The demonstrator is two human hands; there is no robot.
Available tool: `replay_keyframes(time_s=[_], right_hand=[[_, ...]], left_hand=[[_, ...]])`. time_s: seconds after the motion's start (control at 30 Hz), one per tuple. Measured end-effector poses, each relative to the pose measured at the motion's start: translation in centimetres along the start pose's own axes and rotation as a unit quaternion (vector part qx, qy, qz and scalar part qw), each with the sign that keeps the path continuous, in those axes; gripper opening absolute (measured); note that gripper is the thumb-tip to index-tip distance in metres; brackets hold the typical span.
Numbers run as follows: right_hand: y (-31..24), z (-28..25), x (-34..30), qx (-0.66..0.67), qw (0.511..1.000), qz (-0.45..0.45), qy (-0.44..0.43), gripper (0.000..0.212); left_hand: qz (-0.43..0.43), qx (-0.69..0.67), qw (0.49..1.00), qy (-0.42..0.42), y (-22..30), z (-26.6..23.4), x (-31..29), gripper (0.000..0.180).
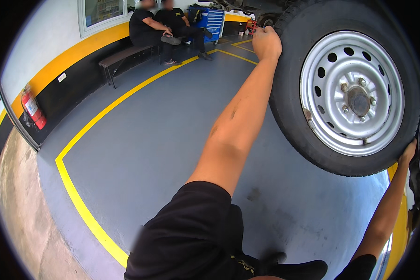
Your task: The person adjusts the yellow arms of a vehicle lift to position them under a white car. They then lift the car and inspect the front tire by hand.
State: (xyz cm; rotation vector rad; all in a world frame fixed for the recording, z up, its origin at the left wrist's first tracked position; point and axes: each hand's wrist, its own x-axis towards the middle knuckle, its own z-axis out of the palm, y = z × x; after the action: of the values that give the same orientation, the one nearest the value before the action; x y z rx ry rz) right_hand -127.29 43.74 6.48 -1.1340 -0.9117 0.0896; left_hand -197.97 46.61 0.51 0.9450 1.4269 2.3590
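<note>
A car wheel with a silver steel rim and black tyre fills the upper right, raised off the floor. Nuts ring its dark centre hub. My left hand grips the upper left edge of the tyre, its fingers curled and partly hidden behind the tread. Low on the tyre's right side, my right hand holds the edge; most of its fingers are out of sight behind the rubber. Both arms reach forward from my black sleeves.
Two people in black sit on a bench by the far wall. Beside them stands a blue tool cabinet. A red fire extinguisher hangs at the left. Yellow lines mark the grey floor.
</note>
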Motion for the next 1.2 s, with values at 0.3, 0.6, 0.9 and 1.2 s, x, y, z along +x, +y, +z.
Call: replay_keyframes(time_s=[0.3,0.6,0.9,1.2], right_hand=[[-1.6,1.4,-1.6,-0.018,0.999,-0.02,-0.017,0.071],[-2.3,1.5,-1.2,0.018,1.0,0.014,-0.011,0.072],[-1.8,0.8,-0.2,-0.015,1.0,0.018,0.009,0.065],[-3.1,0.6,-0.6,-0.041,0.998,0.004,0.049,0.07]], left_hand=[[-0.016,0.004,0.999,0.029,-2.1,1.4,2.6,0.047],[0.024,0.013,1.0,0.011,-1.0,0.2,1.3,0.05],[-0.006,-0.002,1.0,0.01,0.6,-1.2,-0.2,0.051],[-0.019,-0.031,0.999,0.0,-1.3,0.5,0.8,0.051]])
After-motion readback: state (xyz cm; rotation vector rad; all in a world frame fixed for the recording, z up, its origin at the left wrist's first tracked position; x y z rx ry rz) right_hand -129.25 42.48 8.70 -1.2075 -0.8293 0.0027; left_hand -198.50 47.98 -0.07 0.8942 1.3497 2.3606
